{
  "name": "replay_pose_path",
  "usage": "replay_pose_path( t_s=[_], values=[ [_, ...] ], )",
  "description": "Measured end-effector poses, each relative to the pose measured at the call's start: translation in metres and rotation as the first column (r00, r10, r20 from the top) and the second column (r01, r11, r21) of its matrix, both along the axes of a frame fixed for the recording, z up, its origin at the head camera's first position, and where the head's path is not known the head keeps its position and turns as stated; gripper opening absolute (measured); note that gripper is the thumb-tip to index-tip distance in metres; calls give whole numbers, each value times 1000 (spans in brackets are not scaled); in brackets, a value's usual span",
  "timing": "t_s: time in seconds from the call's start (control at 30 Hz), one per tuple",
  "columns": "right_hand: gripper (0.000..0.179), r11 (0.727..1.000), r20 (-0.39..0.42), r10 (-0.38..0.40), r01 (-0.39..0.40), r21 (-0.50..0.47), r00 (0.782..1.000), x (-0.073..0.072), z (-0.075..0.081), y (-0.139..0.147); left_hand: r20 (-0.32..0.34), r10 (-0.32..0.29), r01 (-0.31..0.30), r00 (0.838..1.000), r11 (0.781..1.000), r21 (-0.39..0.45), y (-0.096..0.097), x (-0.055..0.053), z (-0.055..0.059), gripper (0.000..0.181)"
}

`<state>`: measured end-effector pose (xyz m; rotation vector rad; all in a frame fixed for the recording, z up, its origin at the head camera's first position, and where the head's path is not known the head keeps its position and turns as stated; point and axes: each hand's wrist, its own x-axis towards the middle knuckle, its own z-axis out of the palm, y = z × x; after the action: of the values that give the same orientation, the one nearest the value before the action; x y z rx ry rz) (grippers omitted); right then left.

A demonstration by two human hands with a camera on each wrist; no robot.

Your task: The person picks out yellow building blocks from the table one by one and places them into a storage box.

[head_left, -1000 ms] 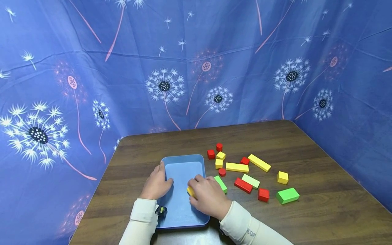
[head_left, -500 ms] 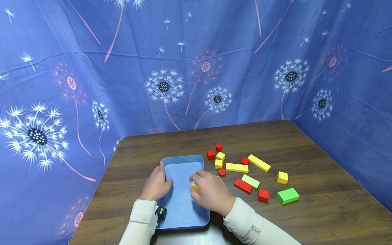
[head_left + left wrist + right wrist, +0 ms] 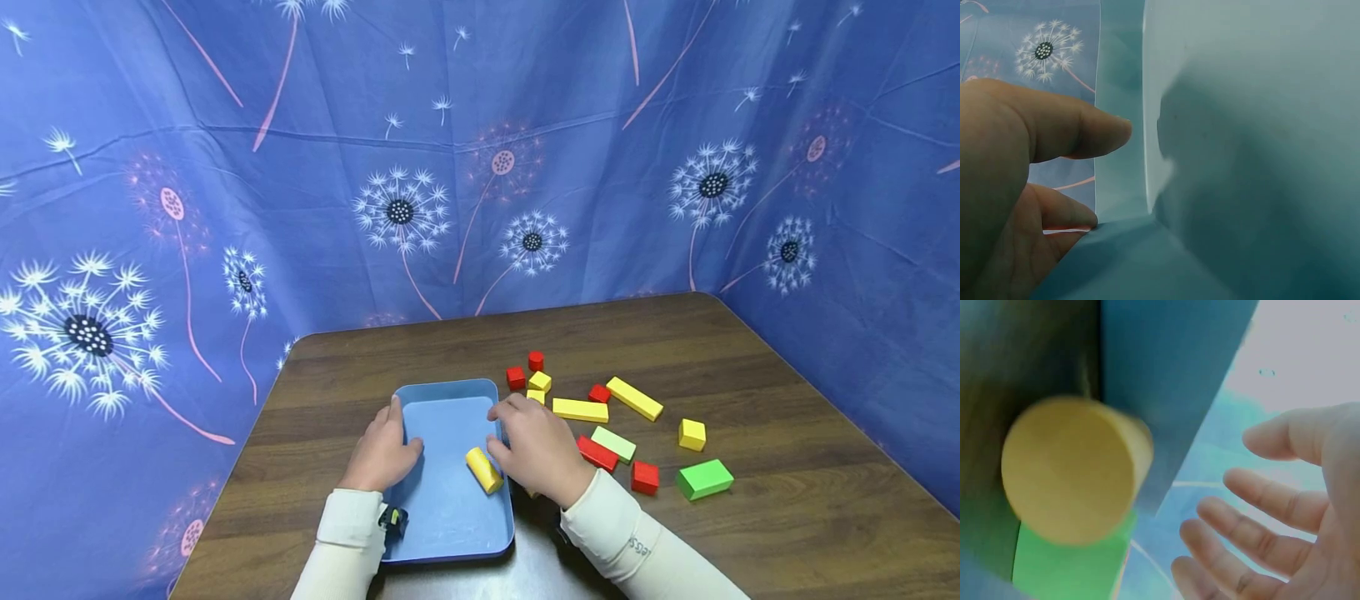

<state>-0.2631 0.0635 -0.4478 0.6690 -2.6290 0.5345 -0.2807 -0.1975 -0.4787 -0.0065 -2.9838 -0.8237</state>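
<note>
My left hand [image 3: 381, 450] holds the left side of a blue tray [image 3: 450, 546], its thumb inside the wall and its fingers outside. In the left wrist view, thumb and fingers lie on either side of that wall. A yellow cylinder block [image 3: 483, 471] lies in the tray near its right wall. My right hand [image 3: 542, 446] hovers over the tray's right rim, fingers spread and holding nothing. In the right wrist view, a second yellow block with a round end [image 3: 1066, 475] sits outside the tray beside a green block [image 3: 1072, 565]; my hand mostly hides both from the head view.
Right of the tray, the wooden table [image 3: 780, 450] bears several blocks, among them a yellow bar [image 3: 581, 410], a red cube [image 3: 645, 477], a pale green block [image 3: 613, 445] and a bright green block [image 3: 705, 479]. A blue dandelion-print cloth [image 3: 465, 108] hangs behind.
My right hand has let go of the yellow cylinder, which now lies in the tray, and has moved right over the tray's rim. The left hand stays put.
</note>
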Motion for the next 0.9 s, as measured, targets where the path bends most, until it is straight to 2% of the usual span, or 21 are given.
replay_pose_path(
  t_s=[0.33, 0.53, 0.9],
  values=[
    [21, 987, 59, -146, 149, -64, 988, -16, -4, 24, 22, 5, -5, 1000, 1000, 6, 0, -1, 1, 88],
    [21, 981, 87, -175, 181, -65, 981, -23, -9, 32, 24, -6, 6, 1000, 1000, 8, 0, -3, 2, 87],
    [29, 962, 147, -271, 270, 26, 951, -32, -17, 51, 37, -1, 1, 999, 1000, -2, 0, -1, 3, 88]
  ],
)
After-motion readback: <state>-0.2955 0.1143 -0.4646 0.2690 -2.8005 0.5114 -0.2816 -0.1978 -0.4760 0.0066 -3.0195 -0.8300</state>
